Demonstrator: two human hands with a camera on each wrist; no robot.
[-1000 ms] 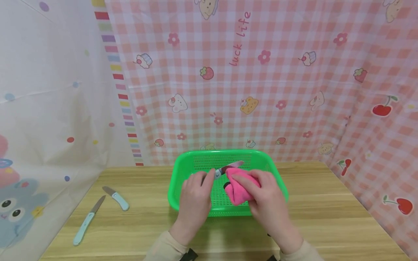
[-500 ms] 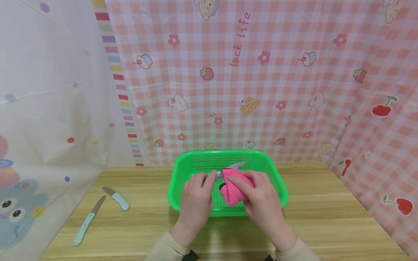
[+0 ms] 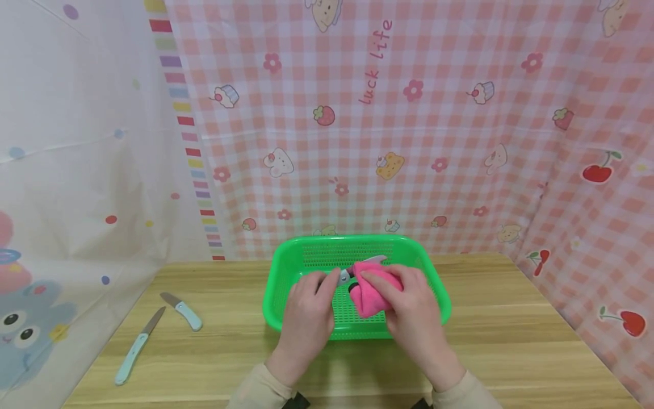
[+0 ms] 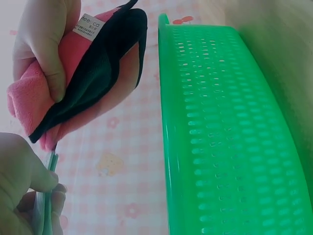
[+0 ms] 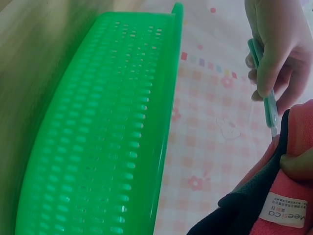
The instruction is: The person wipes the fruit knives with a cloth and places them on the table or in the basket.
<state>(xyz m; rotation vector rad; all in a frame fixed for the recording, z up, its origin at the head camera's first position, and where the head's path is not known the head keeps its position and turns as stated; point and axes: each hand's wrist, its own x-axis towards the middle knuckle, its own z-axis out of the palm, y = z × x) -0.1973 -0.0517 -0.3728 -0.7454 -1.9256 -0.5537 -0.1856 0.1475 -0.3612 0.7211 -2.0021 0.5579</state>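
My left hand (image 3: pixel 309 309) grips the light-blue handle of a folding-style knife (image 3: pixel 344 277) above the basket. Its blade points away to the right, and the tip shows past a bright pink cloth (image 3: pixel 372 295). My right hand (image 3: pixel 416 307) pinches that folded cloth around the middle of the blade. In the left wrist view, the cloth (image 4: pixel 93 58) shows a dark underside and a white label, and the knife handle (image 4: pixel 47 210) lies between left thumb and fingers. The cloth hides most of the blade in the right wrist view, where the handle (image 5: pixel 269 105) stays visible.
A green perforated plastic basket (image 3: pixel 352 239) stands on the wooden table (image 3: pixel 511 341) beneath both hands. At the left lie two more knives with light-blue handles, a shorter one (image 3: pixel 188 315) and a longer one (image 3: pixel 133 355). Patterned curtains (image 3: pixel 434 130) hang behind and at the sides.
My right hand slid the cloth left along the blade toward the handle, then slightly back to the right. The left hand keeps its grip and has barely moved.
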